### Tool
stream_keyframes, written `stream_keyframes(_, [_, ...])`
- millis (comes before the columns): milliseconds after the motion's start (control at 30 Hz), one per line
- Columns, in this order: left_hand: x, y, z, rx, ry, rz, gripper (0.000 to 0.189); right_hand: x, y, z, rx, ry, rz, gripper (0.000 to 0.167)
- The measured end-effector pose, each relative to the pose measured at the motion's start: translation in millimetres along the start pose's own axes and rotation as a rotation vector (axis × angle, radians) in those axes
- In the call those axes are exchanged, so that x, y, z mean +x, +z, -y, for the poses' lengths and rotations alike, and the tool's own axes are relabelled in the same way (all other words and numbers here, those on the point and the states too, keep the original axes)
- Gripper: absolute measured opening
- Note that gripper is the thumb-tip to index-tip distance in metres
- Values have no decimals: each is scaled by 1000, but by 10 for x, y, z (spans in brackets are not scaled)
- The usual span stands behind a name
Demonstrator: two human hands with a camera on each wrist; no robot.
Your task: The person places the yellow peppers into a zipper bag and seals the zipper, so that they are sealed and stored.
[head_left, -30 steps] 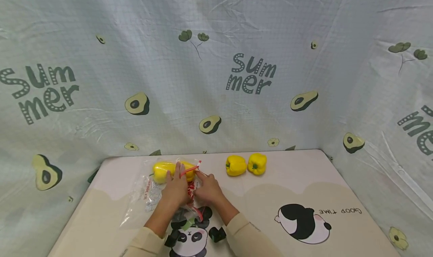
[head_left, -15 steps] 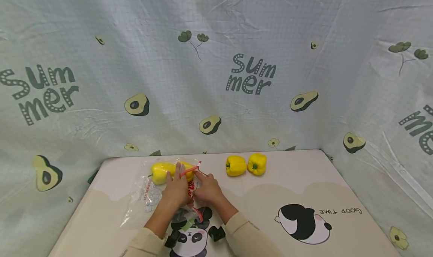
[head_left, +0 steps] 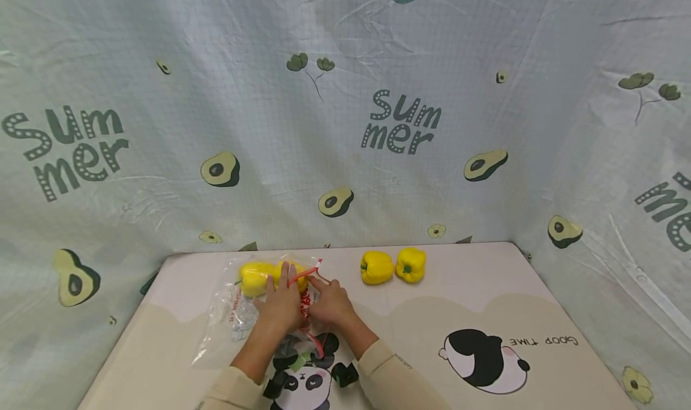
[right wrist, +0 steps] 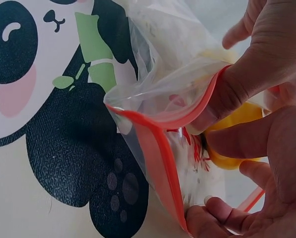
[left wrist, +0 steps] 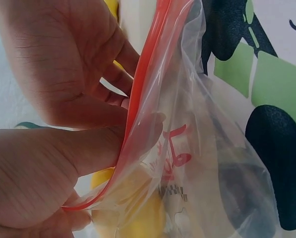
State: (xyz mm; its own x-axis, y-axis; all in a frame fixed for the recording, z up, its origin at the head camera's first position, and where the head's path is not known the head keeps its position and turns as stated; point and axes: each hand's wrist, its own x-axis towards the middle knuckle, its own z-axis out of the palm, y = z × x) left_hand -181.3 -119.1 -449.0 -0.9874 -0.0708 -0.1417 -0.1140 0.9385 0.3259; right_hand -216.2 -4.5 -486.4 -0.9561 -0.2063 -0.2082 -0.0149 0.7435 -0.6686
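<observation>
A clear zip bag (head_left: 216,332) with red print and a red zip strip (left wrist: 138,94) lies on the left half of the table. Two yellow bell peppers (head_left: 255,278) show at its far side, seen through the plastic. My left hand (head_left: 282,305) lies over the bag, its fingers reaching towards the peppers, and holds the zip edge. From the right, my right hand (head_left: 332,305) pinches the bag's mouth. In the right wrist view the red zip edges (right wrist: 160,148) stand apart between the hands, with a thumb (right wrist: 225,96) at one edge.
Two more yellow bell peppers (head_left: 376,267) sit side by side at the back, right of the bag. The tablecloth (head_left: 464,302) has panda and dog prints. A printed curtain (head_left: 345,158) hangs behind and beside the table.
The left pepper at the bag has shifted slightly left. Both hands stay at almost the same place on the bag, and the head view has tilted a little.
</observation>
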Motion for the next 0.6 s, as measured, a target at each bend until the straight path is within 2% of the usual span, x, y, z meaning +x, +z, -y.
stream_keyframes(167, [-13, 4, 12, 27, 15, -21, 121, -11, 4, 5, -17, -8, 7, 79])
stream_keyframes(367, [5, 16, 26, 23, 26, -6, 121, -8, -27, 4, -11, -27, 13, 72])
stream_keyframes(600, [19, 17, 30, 26, 21, -16, 120, 5, -116, -105, 102, -102, -51, 47])
